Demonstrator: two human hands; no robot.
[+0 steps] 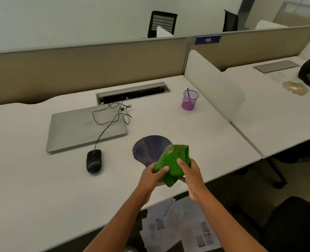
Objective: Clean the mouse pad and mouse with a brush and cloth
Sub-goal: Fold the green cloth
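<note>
- Both hands are holding a folded green cloth (174, 161) up over the near edge of the table (32, 179).
- The left hand (153, 176) is pinching its left side, thumb on top; the right hand (191, 173) is keeping a narrow grip on its right side.
- The blue mouse pad (148, 147) is lying just beyond, partly hidden by the cloth.
- The black mouse (94, 160) is sitting to the pad's left, near a closed laptop (77, 127).

Desk layout, as observed from the seated side.

Folded green terry cloth (173, 163) held between left hand (153, 176) and right hand (190, 174), above the near edge of the round dark-blue mouse pad (148, 149). Black corded mouse (93, 161) lies left of the pad, on the white desk (32, 179). Closed grey laptop (85, 127) behind the mouse; translucent purple plastic cup (189, 100) far right, behind the pad.
</note>
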